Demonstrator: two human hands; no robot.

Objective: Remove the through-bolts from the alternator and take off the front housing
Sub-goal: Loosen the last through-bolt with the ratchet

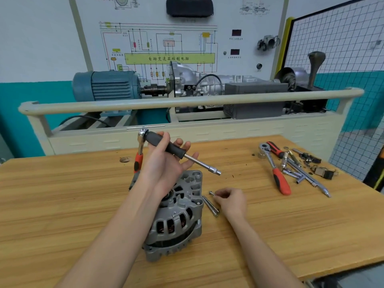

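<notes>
The grey alternator [180,217] stands on the wooden table [62,204] in the middle, its front housing facing up. Above it my left hand [166,161] holds a black-handled nut driver [178,151] with a small ratchet on its butt end; the socket tip points right. The red ratchet handle [138,161] hangs down behind my hand. To the alternator's right my right hand [230,199] pinches a through-bolt [212,193] low over the table. Two more through-bolts [211,205] lie side by side just beside it.
At the table's back right lies a pile of tools: a red-handled ratchet [276,171], extension bars [307,177], sockets and small parts [324,172]. A cream training bench with a rail [187,101], blue motor and gearbox stands behind the table.
</notes>
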